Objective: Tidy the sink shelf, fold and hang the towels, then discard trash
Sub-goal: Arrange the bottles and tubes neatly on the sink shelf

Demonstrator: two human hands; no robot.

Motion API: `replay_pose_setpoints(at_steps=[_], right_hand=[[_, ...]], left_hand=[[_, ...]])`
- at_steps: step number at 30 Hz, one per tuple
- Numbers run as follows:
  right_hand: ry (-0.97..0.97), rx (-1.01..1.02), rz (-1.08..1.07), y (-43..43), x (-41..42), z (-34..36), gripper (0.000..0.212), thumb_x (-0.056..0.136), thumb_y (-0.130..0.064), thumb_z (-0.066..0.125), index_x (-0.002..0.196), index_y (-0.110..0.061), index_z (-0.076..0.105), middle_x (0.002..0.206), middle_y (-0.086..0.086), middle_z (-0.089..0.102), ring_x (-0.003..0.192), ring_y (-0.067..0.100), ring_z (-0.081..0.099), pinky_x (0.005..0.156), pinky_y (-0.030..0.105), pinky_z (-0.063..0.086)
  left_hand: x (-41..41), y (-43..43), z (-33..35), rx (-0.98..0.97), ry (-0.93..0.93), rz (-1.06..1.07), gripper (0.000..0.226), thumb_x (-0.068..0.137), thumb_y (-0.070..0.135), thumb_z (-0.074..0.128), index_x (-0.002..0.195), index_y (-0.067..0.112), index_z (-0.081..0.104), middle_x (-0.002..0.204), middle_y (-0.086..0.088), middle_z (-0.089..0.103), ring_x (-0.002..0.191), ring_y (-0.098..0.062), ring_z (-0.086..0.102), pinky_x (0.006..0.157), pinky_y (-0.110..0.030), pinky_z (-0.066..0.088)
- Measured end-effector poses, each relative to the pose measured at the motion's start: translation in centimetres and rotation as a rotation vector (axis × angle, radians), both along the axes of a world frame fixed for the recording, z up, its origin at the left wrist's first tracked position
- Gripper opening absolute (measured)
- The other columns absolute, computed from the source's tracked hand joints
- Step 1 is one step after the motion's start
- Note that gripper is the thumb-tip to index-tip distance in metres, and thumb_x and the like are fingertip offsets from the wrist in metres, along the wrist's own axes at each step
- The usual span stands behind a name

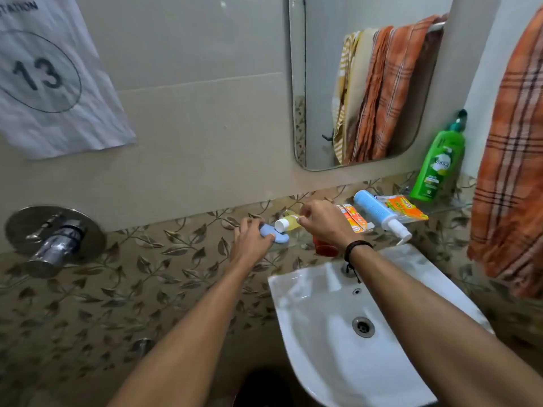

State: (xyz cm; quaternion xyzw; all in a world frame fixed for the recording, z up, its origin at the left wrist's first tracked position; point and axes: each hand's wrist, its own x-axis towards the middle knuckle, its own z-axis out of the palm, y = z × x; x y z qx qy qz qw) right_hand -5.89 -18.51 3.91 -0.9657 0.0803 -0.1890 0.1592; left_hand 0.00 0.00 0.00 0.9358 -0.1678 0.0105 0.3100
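**shelf_watcher:** So what are the fingers doing here? Going by the middle of the frame, the left hand point(252, 237) has its fingers curled down over a soft blue item point(271, 232), thumb tucked under its near edge, so it's gripped, not just touched. The right hand point(320, 220) has thumb and fingertips pinched on the body of a small yellow bottle point(289, 223) with a white cap.

**tilefan22:** Yeah, and that bottle's lying on its side. Long axis runs roughly left-right, cap pointing left at the blue thing, nearly touching it. The right hand's on the end away from the cap, so my guess is that hand stands it up; the left is busy.

**shelf_watcher:** Everything else on the glass shelf point(440, 211) sits further right: orange sachets point(354, 220), a blue spray bottle point(379, 212) lying down with its nozzle toward the sink point(323, 333), an orange packet point(407, 208), then the green shampoo bottle point(437, 165) upright.

**tilefan22:** Plaid towel point(511, 171) hanging at the right edge looks untouched. Early days on the shelf, I'd say.
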Motion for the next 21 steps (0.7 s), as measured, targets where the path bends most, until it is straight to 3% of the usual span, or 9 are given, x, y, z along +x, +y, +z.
replay_pose_setpoints(at_steps=[6,9,13,17,21], right_hand=[[0.010,0.066,-0.057,1.7,2.1,-0.1,0.028,0.091,-0.041,0.060,0.096,-0.017,0.073,0.101,0.006,0.075,0.095,0.028,0.067,0.072,0.036,0.048],[0.014,0.046,-0.106,2.5,2.9,-0.1,0.032,0.093,-0.044,0.059,0.097,-0.016,0.073,0.104,0.009,0.072,0.097,0.030,0.066,0.068,0.034,0.041],[0.079,0.024,-0.149,4.0,4.1,-0.1,0.040,0.093,-0.047,0.059,0.096,-0.010,0.072,0.103,0.014,0.072,0.096,0.037,0.066,0.067,0.037,0.045],[0.155,0.033,-0.214,5.0,5.3,-0.4,0.038,0.092,-0.050,0.058,0.081,-0.014,0.055,0.100,0.017,0.071,0.094,0.039,0.067,0.064,0.034,0.036],[0.195,0.084,-0.271,5.8,6.0,0.2,0.039,0.089,-0.049,0.063,0.095,-0.010,0.063,0.103,0.018,0.071,0.098,0.040,0.066,0.067,0.035,0.042]], left_hand=[[2.9,0.5,-0.9,-0.051,0.061,-0.033,0.055,0.090,0.042,0.063,0.141,0.024,0.051,0.143,-0.006,0.051,0.134,-0.030,0.043,0.104,-0.045,0.045],[3.9,0.5,-1.2,-0.108,0.075,-0.055,0.059,0.086,0.043,0.070,0.139,0.021,0.054,0.138,-0.009,0.058,0.129,-0.031,0.050,0.101,-0.048,0.049],[4.4,0.8,-1.4,-0.188,0.090,-0.063,0.062,0.083,0.038,0.077,0.138,0.019,0.055,0.137,-0.009,0.057,0.125,-0.031,0.055,0.099,-0.046,0.051],[4.6,1.4,-1.3,-0.235,0.111,-0.088,0.060,0.079,0.034,0.084,0.133,0.017,0.061,0.124,-0.006,0.050,0.110,-0.027,0.060,0.082,-0.031,0.047],[4.3,2.5,-0.8,-0.158,0.126,-0.137,0.059,0.079,0.039,0.085,0.129,0.016,0.065,0.118,-0.001,0.042,0.094,-0.019,0.056,0.071,-0.027,0.045]])
